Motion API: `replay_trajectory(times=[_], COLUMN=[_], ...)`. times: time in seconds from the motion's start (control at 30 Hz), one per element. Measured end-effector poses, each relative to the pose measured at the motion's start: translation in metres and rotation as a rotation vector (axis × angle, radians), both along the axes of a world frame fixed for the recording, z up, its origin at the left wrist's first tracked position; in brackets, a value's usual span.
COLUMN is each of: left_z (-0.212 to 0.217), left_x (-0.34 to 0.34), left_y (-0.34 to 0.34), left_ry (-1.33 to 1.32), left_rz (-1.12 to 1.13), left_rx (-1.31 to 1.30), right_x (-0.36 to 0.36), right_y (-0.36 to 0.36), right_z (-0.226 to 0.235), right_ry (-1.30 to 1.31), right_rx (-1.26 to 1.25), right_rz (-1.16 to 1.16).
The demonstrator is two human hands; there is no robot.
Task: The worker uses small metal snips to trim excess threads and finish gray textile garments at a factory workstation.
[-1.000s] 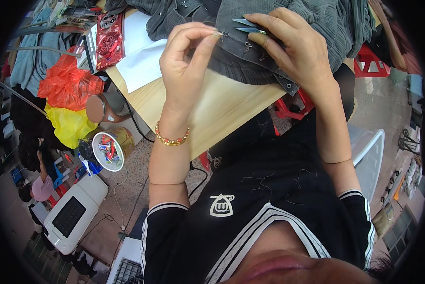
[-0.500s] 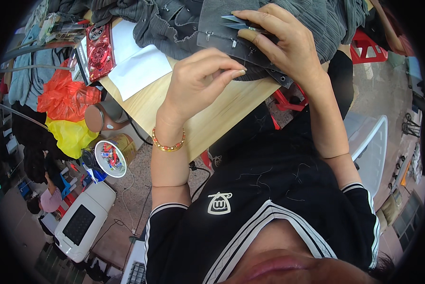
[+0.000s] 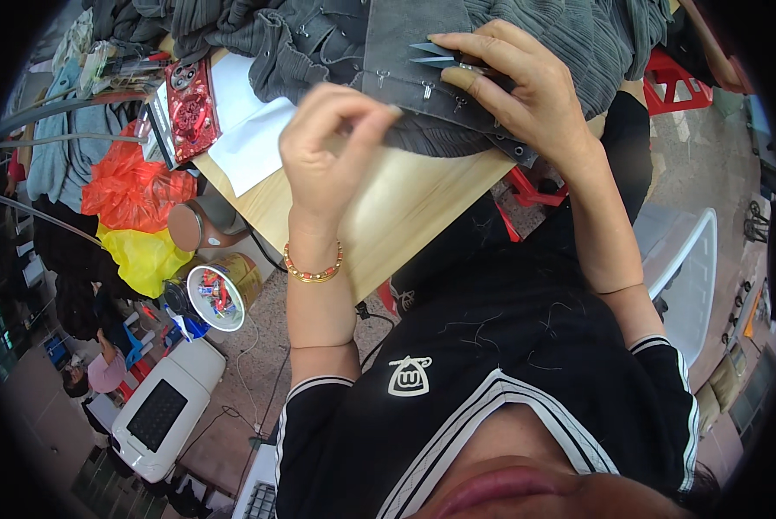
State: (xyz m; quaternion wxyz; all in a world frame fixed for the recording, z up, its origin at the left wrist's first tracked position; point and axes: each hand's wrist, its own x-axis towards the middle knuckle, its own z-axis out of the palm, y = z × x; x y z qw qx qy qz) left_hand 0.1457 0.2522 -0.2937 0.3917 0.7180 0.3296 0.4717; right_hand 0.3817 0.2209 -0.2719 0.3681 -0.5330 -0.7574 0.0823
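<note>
A dark grey ribbed garment point(image 3: 405, 52) covers the far part of the light wooden table point(image 3: 405, 208). Small metal hooks point(image 3: 428, 89) sit along a smooth band of it. My right hand point(image 3: 513, 82), closed around thread snips point(image 3: 431, 60), rests over this band, and the two pointed blades stand apart. Left of it, my left hand point(image 3: 332, 143) is held above the near edge of the cloth, thumb and fingertips pinched together. Motion blurs its fingers, and I cannot make out what is between them. A beaded bracelet point(image 3: 313, 275) circles the left wrist.
White paper point(image 3: 245, 156) and a red patterned phone-like item point(image 3: 193, 108) lie at the table's left. Beyond that edge are red point(image 3: 133, 186) and yellow plastic bags point(image 3: 141, 259) and a tub of small wrapped pieces point(image 3: 224, 298). A translucent bin point(image 3: 686, 285) stands at right.
My left hand has drawn back to the left, away from the snips, still pinched. The right hand keeps the snips in nearly the same place over the cloth. The whole view has shifted slightly.
</note>
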Motion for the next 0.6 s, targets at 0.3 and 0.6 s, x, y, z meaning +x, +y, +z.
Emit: replay_trajectory(times=[0.3, 0.6], left_z=[-0.010, -0.011], left_x=[0.009, 0.009], left_y=[0.012, 0.017], left_ry=[0.039, 0.171], left_rz=[-0.014, -0.034], left_rx=[-0.049, 0.043], right_x=[0.002, 0.006], right_y=[-0.003, -0.001], right_z=[-0.008, -0.014], right_ry=[0.208, 0.376], right_rx=[-0.074, -0.094], right_rz=[-0.004, 0.099])
